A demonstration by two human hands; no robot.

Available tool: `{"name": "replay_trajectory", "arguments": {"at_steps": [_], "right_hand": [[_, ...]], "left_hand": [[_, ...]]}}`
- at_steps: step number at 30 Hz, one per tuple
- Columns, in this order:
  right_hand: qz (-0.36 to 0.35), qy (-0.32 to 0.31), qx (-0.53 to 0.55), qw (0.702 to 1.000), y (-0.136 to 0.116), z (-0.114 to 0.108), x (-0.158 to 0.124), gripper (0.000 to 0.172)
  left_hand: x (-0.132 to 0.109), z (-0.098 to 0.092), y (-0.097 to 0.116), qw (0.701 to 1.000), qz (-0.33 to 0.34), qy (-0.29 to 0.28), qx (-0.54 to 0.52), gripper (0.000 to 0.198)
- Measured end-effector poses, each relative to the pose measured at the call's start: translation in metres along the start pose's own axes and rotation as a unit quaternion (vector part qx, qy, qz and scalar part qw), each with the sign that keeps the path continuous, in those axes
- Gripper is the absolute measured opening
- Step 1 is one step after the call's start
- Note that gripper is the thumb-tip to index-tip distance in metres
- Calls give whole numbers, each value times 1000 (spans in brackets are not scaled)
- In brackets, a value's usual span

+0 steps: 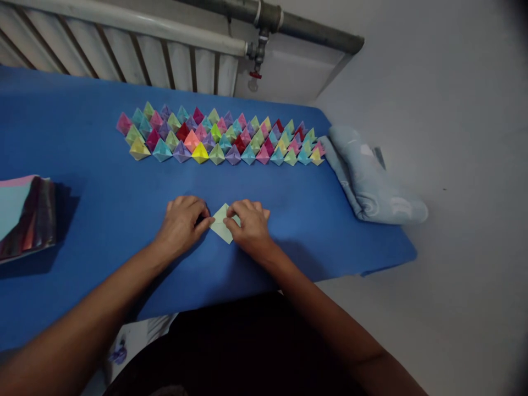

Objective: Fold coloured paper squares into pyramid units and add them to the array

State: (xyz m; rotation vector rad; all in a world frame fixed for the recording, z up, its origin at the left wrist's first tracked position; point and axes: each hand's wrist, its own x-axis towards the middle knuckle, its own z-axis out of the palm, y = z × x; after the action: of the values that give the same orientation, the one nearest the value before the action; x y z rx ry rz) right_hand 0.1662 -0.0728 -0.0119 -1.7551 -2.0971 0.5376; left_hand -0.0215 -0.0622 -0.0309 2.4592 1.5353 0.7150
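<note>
A pale green piece of origami paper (223, 231), folded into a small diamond with crease lines, lies flat on the blue-covered table in front of me. My left hand (184, 221) pinches its left corner between thumb and forefinger. Across its right side, my right hand (250, 224) presses with thumb and forefinger closed on the paper, hiding that corner. Beyond both hands stand rows of small folded paper boats (216, 154) in pink, yellow, green, blue, purple and red.
To the left sits a stack of coloured paper (16, 209) in a dark wrapper. A rolled grey-blue blanket (371, 176) lies at the table's right end. Behind the table are a white radiator (124, 52) and a pipe with a red-handled valve (256, 74).
</note>
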Motion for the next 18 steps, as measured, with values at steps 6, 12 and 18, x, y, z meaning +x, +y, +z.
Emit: {"name": "replay_trajectory", "arguments": {"at_steps": [6, 12, 18], "right_hand": [[-21, 5, 17, 1000, 3, 2, 0, 24], [-32, 17, -4, 999, 5, 3, -3, 27], [-41, 5, -78, 996, 1, 0, -8, 33]], "left_hand": [[-3, 4, 1, 996, 80, 20, 37, 21], [-14, -2, 5, 981, 176, 6, 84, 34], [-17, -5, 12, 978, 178, -10, 107, 35]]}}
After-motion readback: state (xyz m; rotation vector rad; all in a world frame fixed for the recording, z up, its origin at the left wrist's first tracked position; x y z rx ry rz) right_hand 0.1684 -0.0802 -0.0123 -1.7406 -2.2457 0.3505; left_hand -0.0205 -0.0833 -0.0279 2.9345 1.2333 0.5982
